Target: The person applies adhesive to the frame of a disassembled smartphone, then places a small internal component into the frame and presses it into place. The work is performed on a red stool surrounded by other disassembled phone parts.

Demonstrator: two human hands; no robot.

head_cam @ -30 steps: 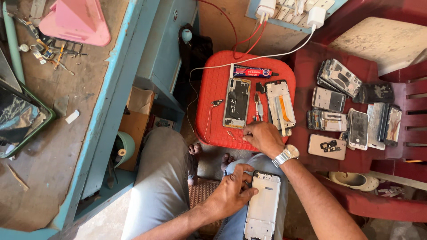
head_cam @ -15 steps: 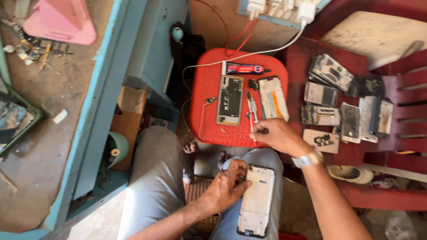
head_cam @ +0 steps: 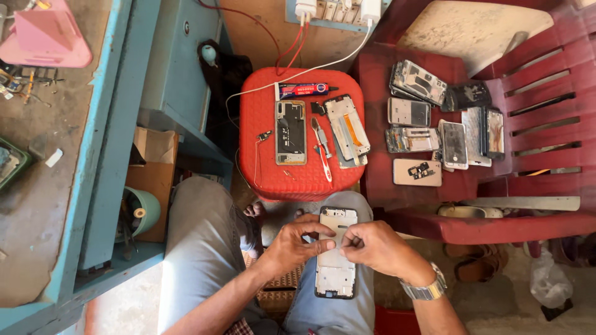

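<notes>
Red plastic chair point(head_cam: 534, 99) at right, biggest thing here, seat strewn with phone bodies and backs point(head_cam: 434, 127). Blue-painted bench point(head_cam: 93, 155) down the left side. Red stool point(head_cam: 301, 139) ahead of the knees carries an opened phone frame point(head_cam: 290, 132), a second frame with orange flex point(head_cam: 346, 129), a glue tube point(head_cam: 304, 90), and a red-handled tool point(head_cam: 321, 152). White phone frame point(head_cam: 336, 253) lies on the person's lap, long axis running away from the body toward the stool, upper end nearer the stool. Left hand point(head_cam: 293, 245) comes in from the left edge, fingers curled, thumb and forefinger pinched on the frame's upper-middle. Right hand point(head_cam: 375, 247) from the right edge, fingers bent, tips pressing the same spot; whether it pinches a small part, can't tell. Both hands equally near, fingertips almost meeting over the frame. Wristwatch point(head_cam: 425, 288) on the right wrist.
</notes>
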